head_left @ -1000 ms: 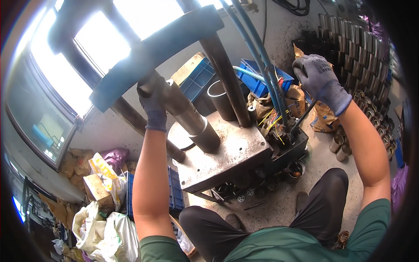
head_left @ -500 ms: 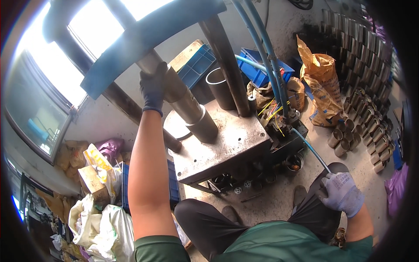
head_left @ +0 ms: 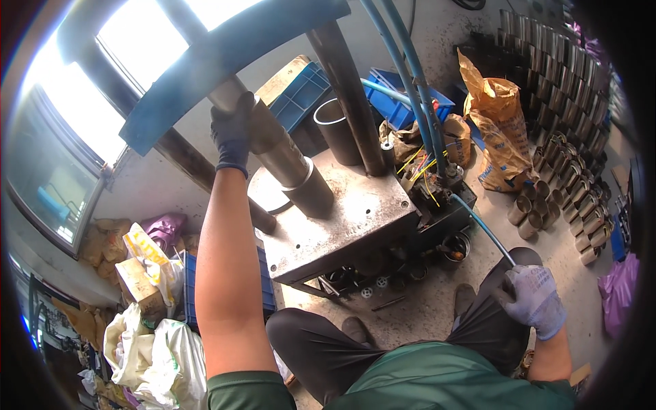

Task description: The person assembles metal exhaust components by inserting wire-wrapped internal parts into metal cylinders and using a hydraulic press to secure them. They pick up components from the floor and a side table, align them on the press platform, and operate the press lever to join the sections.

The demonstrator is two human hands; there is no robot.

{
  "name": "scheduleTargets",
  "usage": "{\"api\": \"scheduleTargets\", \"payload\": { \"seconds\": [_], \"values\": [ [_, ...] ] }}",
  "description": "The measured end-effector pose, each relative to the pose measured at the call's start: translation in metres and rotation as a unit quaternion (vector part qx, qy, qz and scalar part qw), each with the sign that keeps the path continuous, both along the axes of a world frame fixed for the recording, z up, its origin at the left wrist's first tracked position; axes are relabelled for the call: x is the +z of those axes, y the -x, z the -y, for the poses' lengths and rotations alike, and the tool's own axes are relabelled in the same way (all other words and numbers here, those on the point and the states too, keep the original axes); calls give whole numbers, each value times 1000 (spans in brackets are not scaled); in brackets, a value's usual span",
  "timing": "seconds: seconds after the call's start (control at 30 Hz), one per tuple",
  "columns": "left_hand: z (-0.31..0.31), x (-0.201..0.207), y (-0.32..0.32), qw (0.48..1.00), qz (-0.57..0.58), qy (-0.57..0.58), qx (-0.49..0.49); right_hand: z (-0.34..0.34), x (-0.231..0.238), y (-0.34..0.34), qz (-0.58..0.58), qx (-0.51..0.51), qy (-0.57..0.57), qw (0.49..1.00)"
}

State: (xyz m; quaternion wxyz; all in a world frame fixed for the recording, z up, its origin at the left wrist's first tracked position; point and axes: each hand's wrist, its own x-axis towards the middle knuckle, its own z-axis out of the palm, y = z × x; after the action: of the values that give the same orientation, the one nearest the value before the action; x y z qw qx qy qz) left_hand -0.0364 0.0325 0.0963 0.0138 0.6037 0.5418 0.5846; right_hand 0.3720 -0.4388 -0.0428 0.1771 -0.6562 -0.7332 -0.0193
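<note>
My left hand [head_left: 231, 133], in a dark glove, is closed against the side of a thick steel cylinder [head_left: 273, 147] under the blue upper beam [head_left: 232, 58] of a press. The cylinder leans in view and meets a darker steel sleeve [head_left: 311, 196] standing on the press's metal bed [head_left: 342, 225]. Part of the left fingers is hidden behind the cylinder. My right hand [head_left: 533, 297], in a pale lilac glove, grips the end of a blue lever [head_left: 484, 231] by my right knee. The lever runs up to a valve block [head_left: 447, 179] beside the bed.
A wide dark tube [head_left: 336, 133] stands behind a press column [head_left: 345, 96]. Blue crates [head_left: 403, 102], an orange-brown sack [head_left: 497, 130] and stacked metal sleeves [head_left: 553, 75] lie beyond. White sacks [head_left: 160, 359] and a cardboard box [head_left: 140, 285] sit at left. A small bucket [head_left: 456, 247] is below the lever.
The whole view has shifted slightly, so things appear a little further left and up. Both hands keep their grips; no clear movement of the cylinder or lever shows.
</note>
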Motion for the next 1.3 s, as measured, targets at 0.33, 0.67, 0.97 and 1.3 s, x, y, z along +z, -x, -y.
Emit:
{"api": "scheduleTargets", "payload": {
  "seconds": [0.33, 0.67, 0.97, 1.3],
  "values": [
    [-7, -13, 1, 1000, 18, -11, -20, -2, -4, 0, -15, -12, 4, 1000],
    [0, -22, -5, 999, 23, -8, -23, -3, -3, 3, -38, -35, 7, 999],
    [8, -29, -12, 1000, 19, 18, 2, -1, -7, 2, -39, -51, 12, 998],
    [-5, -44, -4, 999, 28, 19, -5, -1, -6, 0, -15, 0, -36, 999]
  ]
}}
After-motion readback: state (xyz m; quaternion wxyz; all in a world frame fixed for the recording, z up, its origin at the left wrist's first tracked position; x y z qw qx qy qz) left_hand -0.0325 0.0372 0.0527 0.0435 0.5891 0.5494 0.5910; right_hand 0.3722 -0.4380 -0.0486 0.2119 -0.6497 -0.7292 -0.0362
